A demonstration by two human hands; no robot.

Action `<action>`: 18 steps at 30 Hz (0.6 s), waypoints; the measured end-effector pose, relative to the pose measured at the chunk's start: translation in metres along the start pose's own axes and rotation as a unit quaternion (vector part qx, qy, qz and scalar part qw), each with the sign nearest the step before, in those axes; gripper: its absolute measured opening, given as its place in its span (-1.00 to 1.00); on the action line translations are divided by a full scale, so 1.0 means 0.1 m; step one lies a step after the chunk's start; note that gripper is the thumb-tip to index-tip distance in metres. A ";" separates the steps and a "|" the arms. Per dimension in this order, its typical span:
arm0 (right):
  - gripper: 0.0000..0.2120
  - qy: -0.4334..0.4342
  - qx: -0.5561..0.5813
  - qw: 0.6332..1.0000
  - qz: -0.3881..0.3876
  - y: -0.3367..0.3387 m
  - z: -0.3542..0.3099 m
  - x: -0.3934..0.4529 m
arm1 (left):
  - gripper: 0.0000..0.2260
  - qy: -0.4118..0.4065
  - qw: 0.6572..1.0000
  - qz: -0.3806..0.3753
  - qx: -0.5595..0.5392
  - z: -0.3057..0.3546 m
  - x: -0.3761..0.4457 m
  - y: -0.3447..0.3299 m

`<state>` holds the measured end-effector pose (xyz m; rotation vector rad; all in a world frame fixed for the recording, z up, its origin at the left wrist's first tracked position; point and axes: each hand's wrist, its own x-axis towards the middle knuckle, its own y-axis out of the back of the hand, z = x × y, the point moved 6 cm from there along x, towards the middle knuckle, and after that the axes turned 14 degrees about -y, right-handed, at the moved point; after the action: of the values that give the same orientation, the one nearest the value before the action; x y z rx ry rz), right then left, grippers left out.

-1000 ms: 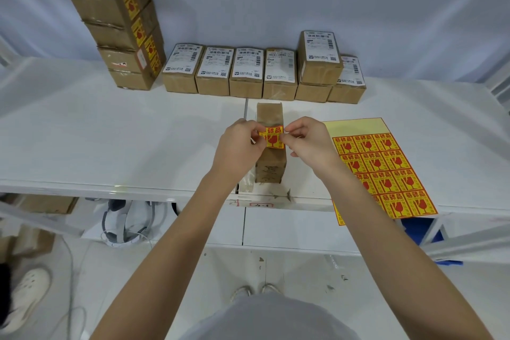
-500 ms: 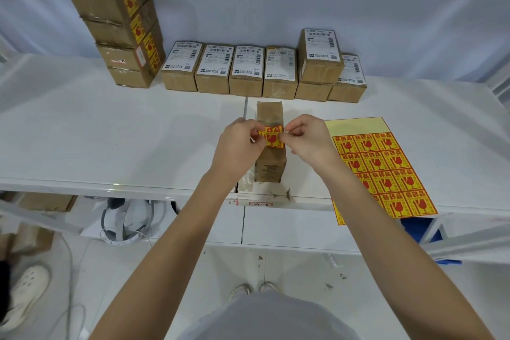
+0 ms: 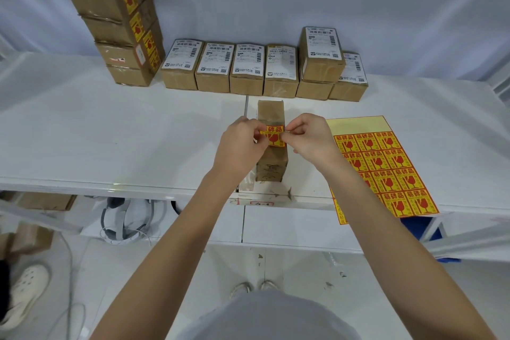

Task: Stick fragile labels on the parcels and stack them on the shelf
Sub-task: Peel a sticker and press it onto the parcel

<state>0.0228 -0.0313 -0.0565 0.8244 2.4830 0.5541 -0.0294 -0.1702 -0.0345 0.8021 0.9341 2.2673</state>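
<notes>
Unmoved hands point(image 3: 271, 143) pinching 易碎品 label point(image 3: 273, 137)

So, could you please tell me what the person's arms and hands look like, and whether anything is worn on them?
Both forearms are bare to the frame's bottom: no sleeves, gloves, watch or rings visible on the left hand or right hand. Fingernails look short and unpainted.

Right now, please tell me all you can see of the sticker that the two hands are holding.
The fragile label is a small yellow square printed in red with Chinese characters above a broken goblet. It looks like thin glossy paper. The left hand pinches its left edge and the right hand its right edge, holding it flat over the cardboard parcel near the table's front edge. Whether it already sticks cannot be told.
</notes>
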 end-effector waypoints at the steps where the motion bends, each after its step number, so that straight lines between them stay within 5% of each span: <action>1: -0.79 0.000 -0.003 1.000 -0.001 0.00 0.00 0.00 | -0.76 0.000 1.000 0.001 0.000 0.00 0.00 0.00; 8: -0.90 0.091 -0.044 0.995 0.011 -0.03 -0.03 -0.07 | -0.77 -0.003 1.000 0.002 0.008 0.01 -0.01 0.00; 18: -0.68 0.156 -0.117 0.981 0.014 -0.06 0.13 -0.16 | -0.77 -0.002 1.000 0.000 0.011 0.02 -0.02 0.00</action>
<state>0.0384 -0.0436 -0.0653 0.7268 2.6155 1.0333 -0.0265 -0.1702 -0.0340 0.8155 0.9600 2.2579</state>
